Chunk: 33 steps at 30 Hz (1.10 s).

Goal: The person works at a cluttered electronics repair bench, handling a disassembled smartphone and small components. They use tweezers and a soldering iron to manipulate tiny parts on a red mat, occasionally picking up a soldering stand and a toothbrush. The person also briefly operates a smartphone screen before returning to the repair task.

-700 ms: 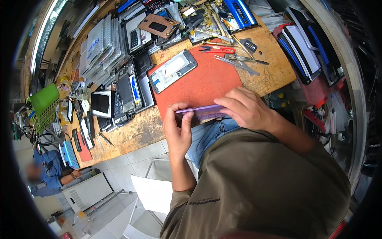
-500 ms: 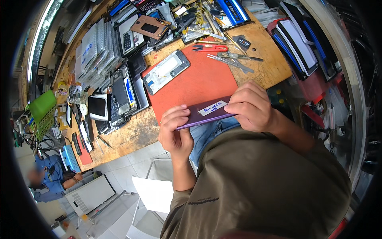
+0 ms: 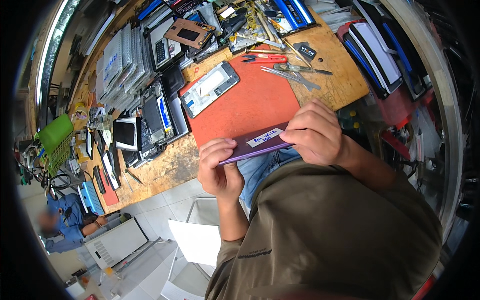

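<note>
The phone (image 3: 257, 149) is purple and thin, held up just on the person's side of the red mat (image 3: 255, 102), in the air over the lap. Its labelled back faces up, slightly tilted; its underside is hidden.

The left hand (image 3: 218, 162) has its grip wrapped around the phone's left end, fingers bent over the top and thumb beneath. The right hand (image 3: 315, 134) pinches the other end, fingers curled in tight, one tip touching the paper label (image 3: 265, 137). Neither grip leaves a gap to the phone; how the right hand meets the underside, I cannot tell.

The phone looks light and stiff. Its smooth back is probably slippery, and its faces likely scratch or crack under bending or a drop. The safer hold seems to be by the two short ends and side edges, with even, gentle pressure and no twist.

On the mat's far left part lies a bare phone frame (image 3: 210, 90). The tweezers (image 3: 282, 76) straddle the mat's right edge, and red snips (image 3: 265, 59) lie by its far right corner. Left of the mat, a stripped tablet (image 3: 152, 116) sits on the bench (image 3: 172, 167).
</note>
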{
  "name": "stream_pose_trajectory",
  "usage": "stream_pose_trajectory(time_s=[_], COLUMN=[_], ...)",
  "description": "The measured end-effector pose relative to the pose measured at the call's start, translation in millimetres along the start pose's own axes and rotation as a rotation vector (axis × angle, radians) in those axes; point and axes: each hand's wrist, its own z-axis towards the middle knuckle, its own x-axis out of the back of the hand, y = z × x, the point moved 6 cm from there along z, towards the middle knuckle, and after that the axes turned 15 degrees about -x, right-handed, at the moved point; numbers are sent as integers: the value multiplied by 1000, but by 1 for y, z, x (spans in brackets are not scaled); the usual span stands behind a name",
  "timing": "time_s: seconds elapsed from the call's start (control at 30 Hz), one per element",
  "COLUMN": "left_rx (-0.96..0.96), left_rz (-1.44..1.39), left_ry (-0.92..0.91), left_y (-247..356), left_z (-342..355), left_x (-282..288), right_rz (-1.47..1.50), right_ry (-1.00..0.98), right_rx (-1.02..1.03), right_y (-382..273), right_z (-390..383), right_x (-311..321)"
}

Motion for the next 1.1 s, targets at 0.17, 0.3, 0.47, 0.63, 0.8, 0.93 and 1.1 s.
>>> stream_pose_trajectory(time_s=[0.17, 0.3, 0.47, 0.63, 0.8, 0.93, 1.1], left_rx=[116, 203, 9, -230, 145, 276, 447], left_rz=[-55, -80, 92, 318, 51, 2, 440], left_ry=[93, 127, 130, 2, 113, 264, -91], left_y=[-3, -4, 3, 18, -7, -28, -84], left_z=[-11, -16, -10, -10, -21, -18, 17], left_x=[1, 2, 11, 18, 18, 26, 30], right_rz=[15, 17, 63, 34, 49, 8, 141], right_ry=[-12, -49, -17, 27, 2, -21, 7], right_rx=[-26, -64, -202, -172, -213, -393, -749], right_y=[1, 0, 11, 20, 25, 40, 75], right_z=[-2, 2, 3, -4, 0, -1, -17], right_x=[-2, -3, -3, 0, -1, 9, 15])
